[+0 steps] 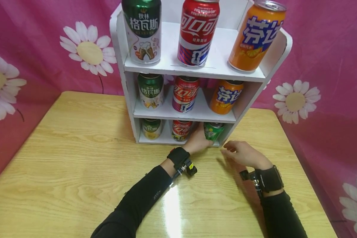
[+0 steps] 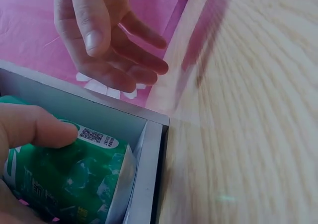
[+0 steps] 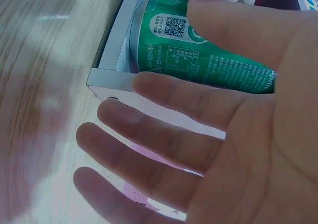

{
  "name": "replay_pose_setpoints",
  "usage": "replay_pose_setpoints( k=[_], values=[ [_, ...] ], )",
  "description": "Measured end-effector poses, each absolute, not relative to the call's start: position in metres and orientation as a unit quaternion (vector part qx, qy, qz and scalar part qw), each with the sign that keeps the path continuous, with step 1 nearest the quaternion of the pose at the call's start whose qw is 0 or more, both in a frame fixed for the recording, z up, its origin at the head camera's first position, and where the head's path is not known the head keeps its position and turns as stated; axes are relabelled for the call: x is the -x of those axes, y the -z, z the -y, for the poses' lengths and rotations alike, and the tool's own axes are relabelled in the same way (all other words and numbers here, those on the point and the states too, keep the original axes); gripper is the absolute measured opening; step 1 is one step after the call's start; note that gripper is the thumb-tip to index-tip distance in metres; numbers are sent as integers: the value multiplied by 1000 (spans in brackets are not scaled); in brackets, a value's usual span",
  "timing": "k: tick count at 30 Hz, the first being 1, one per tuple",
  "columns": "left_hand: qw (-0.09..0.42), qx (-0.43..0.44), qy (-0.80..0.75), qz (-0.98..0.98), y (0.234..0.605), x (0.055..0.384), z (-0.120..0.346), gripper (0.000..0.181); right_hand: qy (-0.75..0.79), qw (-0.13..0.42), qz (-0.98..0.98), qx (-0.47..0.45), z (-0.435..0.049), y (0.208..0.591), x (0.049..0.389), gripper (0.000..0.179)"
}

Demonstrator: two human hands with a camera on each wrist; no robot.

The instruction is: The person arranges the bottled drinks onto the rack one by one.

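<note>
A green Sprite can (image 1: 213,132) stands in the right-hand spot of the bottom shelf. My left hand (image 1: 197,140) reaches into that compartment and grips the can, its thumb (image 2: 54,133) lying across the green side near the printed code. Between the left hand and the kvass-style green-and-white can (image 1: 151,129) is a red cola can (image 1: 181,130), partly covered by the hand. Just outside the shelf's lower right corner, my right hand (image 1: 245,154) hovers with loosely bent, spread fingers and holds nothing. The right wrist view shows the Sprite lettering and label text facing that hand.
The white three-tier shelf (image 1: 184,116) stands on a wooden table (image 1: 77,148). Its middle and top tiers each carry a green-and-white can (image 1: 150,91), a red cola can (image 1: 185,94) and an orange Fanta can (image 1: 227,97). A pink flowered cloth (image 1: 318,53) hangs behind.
</note>
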State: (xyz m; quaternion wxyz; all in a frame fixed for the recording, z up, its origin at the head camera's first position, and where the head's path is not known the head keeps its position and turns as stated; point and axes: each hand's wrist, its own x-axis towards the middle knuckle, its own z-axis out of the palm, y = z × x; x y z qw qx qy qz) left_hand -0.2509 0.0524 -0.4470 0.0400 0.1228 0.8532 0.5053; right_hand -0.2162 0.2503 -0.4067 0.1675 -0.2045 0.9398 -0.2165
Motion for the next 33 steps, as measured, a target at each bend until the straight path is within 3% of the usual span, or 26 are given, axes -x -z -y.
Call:
replay_pose_setpoints(
  k=[7,19,30,33],
  values=[
    [33,-123,-502,-855,449,248,-54,96,212,160,-941,210,-251,410,213,41],
    [-31,-128,-460,-878,448,248,-54,96,214,152,-940,218,-251,406,215,39],
    [-58,-117,-433,-892,451,246,-58,103,218,149,-939,220,-252,408,214,35],
    [-43,-116,-439,-890,449,245,-58,104,218,150,-939,220,-252,408,215,36]
  ],
)
